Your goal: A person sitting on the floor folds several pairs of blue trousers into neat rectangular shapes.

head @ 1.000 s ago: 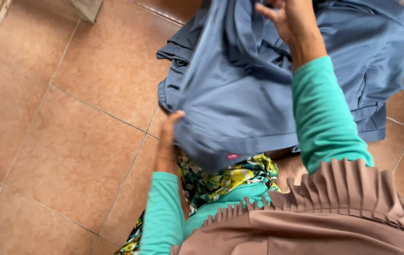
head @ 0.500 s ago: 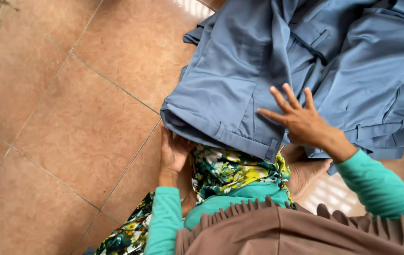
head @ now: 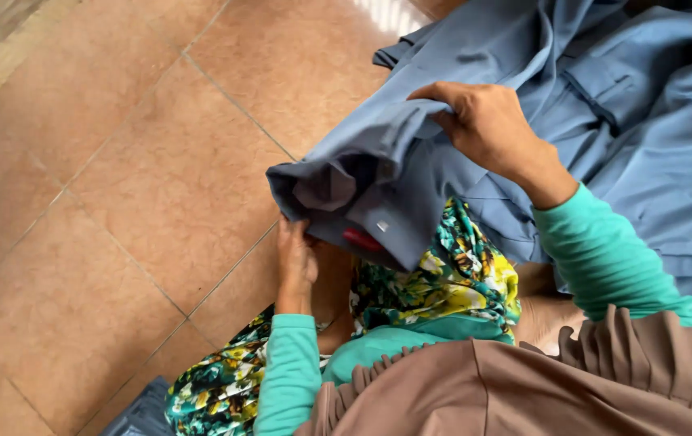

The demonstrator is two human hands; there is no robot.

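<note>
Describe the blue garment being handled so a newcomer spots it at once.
On the terracotta tile floor, a blue-grey garment spreads top right. The right hand lifts its folded edge, the left hand below. Unlike the floral cloth, it is plain.

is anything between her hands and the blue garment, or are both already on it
Nothing visible stands between them. The right hand pinches a fold of the blue garment from above, fingers curled into the cloth. The left hand reaches under its folded corner, fingertips hidden beneath the fabric, so its grip there cannot be made out.
</note>
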